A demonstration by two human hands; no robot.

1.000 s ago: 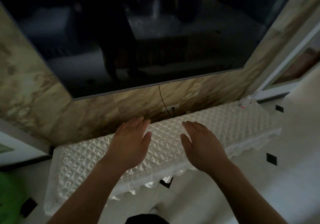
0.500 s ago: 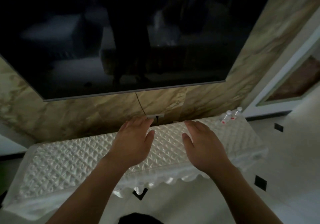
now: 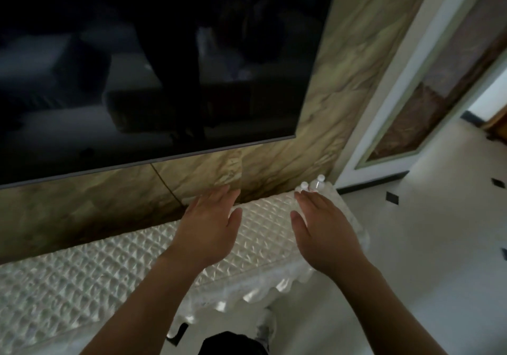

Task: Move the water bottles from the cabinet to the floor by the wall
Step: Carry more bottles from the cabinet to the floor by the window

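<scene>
Left grip (image 3: 211,228): spread flat, empty.
Right grip (image 3: 325,231): spread flat, empty.
Water bottles (image 3: 315,185): far right corner of cabinet (image 3: 82,280).

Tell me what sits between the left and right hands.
Only bare quilted cover lies between the left hand and right hand, in the head view.
</scene>
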